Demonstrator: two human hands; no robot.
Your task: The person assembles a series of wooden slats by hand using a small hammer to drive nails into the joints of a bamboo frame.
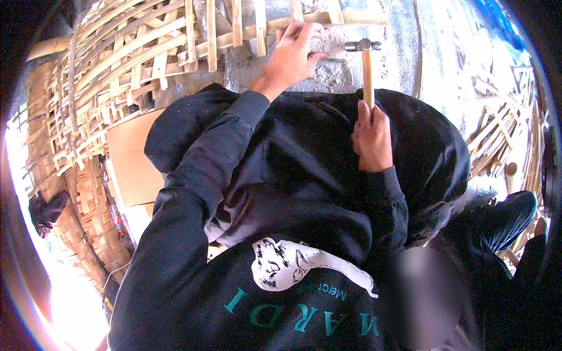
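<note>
My right hand (pixel 373 138) is closed around the lower part of the wooden handle of a hammer (pixel 367 76). The hammer stands upright in the picture, its dark metal head at the top. To its left, my left hand (pixel 295 51) reaches out with thumb and fingers apart, and nothing clear shows between them. Its fingertips are close to a long bamboo strip (pixel 357 19) along the near edge of a bamboo weave (pixel 146 44). Glare washes out the surface by the fingers, so I cannot tell whether they touch the strip.
A shiny silvery sheet (pixel 398 58) lies beyond my knees. Cardboard (pixel 136 155) sits at the left beside woven bamboo. Loose bamboo sticks (pixel 494 131) are piled at the right. Another person's bent knee (pixel 512 216) is close by at the lower right. Blue material (pixel 497 20) shows at the far right.
</note>
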